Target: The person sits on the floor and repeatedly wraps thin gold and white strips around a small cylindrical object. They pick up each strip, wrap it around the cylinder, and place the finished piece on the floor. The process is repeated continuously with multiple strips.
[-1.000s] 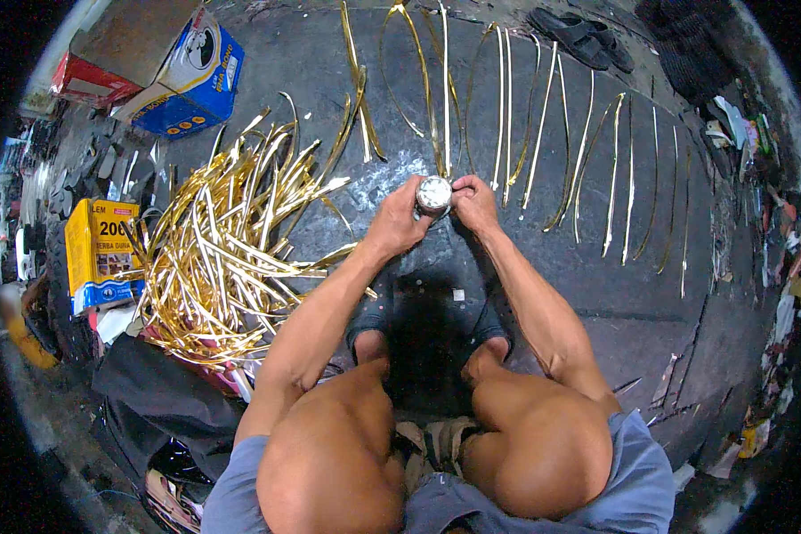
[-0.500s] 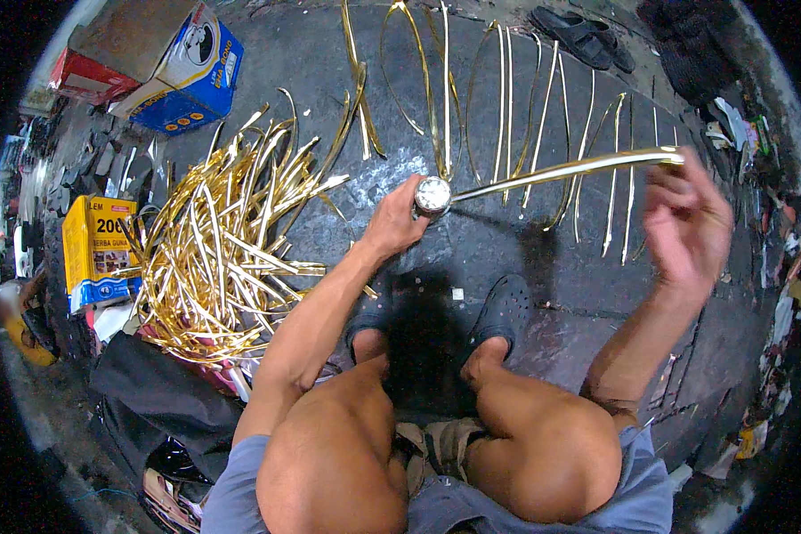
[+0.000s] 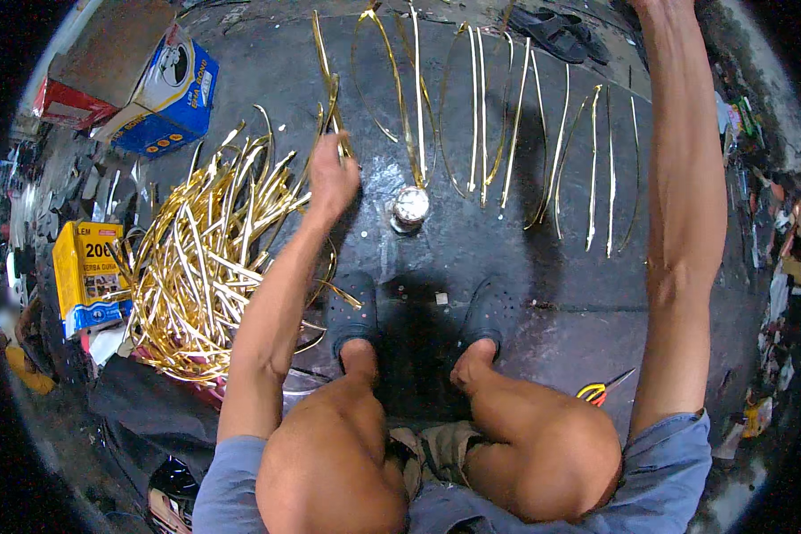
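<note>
My left hand [image 3: 334, 178] is over the dark floor mat, its fingers bent and smeared by motion. It overlaps the lower end of a gold strip [image 3: 334, 98], and whether it grips anything cannot be made out. To its left lies a big tangled heap of shiny gold strips [image 3: 205, 267]. A small round can [image 3: 409, 206] with a white-smeared top stands alone, to the right of that hand. My right forearm [image 3: 681, 196] stretches up along the right side, and the hand itself is past the upper edge. Several gold strips [image 3: 518, 125] lie spaced in a row beyond the can.
Scissors [image 3: 605, 390] with yellow and red handles lie by my right knee. On the left are a blue and white carton [image 3: 165, 102] and a yellow tin [image 3: 89, 267]. Black sandals [image 3: 561, 36] sit at the far right. My feet in dark clogs [image 3: 481, 311] rest on the mat.
My left hand has let go of the can and moved left toward the strips. My right hand, which had a gold strip stretched out from the can, has gone up out of view.
</note>
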A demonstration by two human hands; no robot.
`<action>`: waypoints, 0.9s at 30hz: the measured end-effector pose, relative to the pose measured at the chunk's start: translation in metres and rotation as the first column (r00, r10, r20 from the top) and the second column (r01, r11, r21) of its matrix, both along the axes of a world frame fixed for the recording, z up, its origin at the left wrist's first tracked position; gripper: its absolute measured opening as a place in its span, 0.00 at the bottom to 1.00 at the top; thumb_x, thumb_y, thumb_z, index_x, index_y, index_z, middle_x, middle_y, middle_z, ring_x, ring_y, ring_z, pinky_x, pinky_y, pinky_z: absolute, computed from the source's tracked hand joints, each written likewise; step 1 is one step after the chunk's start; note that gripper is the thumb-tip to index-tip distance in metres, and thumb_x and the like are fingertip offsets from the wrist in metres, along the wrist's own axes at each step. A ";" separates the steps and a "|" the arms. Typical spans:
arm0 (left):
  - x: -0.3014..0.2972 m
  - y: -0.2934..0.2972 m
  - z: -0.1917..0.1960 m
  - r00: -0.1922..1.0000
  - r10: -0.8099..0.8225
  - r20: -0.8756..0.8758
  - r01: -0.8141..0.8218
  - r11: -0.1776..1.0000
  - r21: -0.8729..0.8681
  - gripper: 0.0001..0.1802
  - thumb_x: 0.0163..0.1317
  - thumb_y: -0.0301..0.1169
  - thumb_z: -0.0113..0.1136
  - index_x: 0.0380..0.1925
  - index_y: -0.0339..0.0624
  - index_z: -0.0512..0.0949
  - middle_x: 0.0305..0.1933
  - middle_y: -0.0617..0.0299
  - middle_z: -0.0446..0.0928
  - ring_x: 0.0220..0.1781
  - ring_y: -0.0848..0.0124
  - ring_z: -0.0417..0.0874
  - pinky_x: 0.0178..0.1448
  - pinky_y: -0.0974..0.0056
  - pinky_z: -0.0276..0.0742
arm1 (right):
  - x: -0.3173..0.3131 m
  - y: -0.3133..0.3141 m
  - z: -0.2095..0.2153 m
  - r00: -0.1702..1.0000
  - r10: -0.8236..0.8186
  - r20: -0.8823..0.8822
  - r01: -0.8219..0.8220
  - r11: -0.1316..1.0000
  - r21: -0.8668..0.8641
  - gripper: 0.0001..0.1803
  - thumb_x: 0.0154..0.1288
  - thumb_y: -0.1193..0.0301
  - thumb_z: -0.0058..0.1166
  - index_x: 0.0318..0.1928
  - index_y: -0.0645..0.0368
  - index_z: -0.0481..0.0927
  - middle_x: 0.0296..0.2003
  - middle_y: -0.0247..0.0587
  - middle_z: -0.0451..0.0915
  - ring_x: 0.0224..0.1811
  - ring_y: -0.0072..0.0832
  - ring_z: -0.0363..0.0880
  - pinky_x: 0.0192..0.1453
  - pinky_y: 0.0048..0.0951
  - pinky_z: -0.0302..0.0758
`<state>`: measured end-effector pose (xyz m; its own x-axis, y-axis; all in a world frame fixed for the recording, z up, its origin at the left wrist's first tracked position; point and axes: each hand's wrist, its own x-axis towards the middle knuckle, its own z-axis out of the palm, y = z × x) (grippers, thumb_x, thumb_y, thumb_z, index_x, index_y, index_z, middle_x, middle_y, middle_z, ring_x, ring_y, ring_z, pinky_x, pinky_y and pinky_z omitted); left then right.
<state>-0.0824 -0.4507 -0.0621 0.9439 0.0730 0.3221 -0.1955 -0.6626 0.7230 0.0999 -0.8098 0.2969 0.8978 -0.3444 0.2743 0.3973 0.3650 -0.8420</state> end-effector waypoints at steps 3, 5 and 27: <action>0.039 0.029 -0.015 0.995 0.092 -0.046 -0.083 0.981 0.173 0.18 0.59 0.24 0.57 0.50 0.33 0.77 0.52 0.42 0.78 0.57 0.43 0.79 0.63 0.46 0.75 | 0.016 -0.031 -0.014 0.996 -0.043 0.076 0.047 0.998 -0.051 0.09 0.65 0.74 0.58 0.26 0.55 0.77 0.20 0.30 0.75 0.19 0.22 0.71 0.24 0.24 0.67; 0.056 0.034 -0.022 0.991 0.075 -0.112 -0.043 0.963 0.265 0.17 0.60 0.24 0.58 0.50 0.33 0.77 0.52 0.42 0.78 0.56 0.43 0.80 0.62 0.45 0.76 | 0.008 -0.056 -0.046 0.982 -0.147 0.117 0.171 0.959 -0.226 0.10 0.66 0.72 0.58 0.26 0.54 0.78 0.20 0.29 0.75 0.19 0.22 0.70 0.23 0.25 0.64; -0.060 0.022 0.045 0.679 -0.278 -0.679 -0.027 0.916 -0.401 0.10 0.71 0.29 0.59 0.39 0.32 0.84 0.31 0.58 0.83 0.32 0.73 0.85 0.35 0.67 0.82 | -0.294 0.119 -0.330 0.931 0.047 -0.361 -0.346 0.418 -0.840 0.45 0.45 0.70 0.73 0.67 0.56 0.69 0.58 0.47 0.72 0.50 0.36 0.77 0.57 0.36 0.78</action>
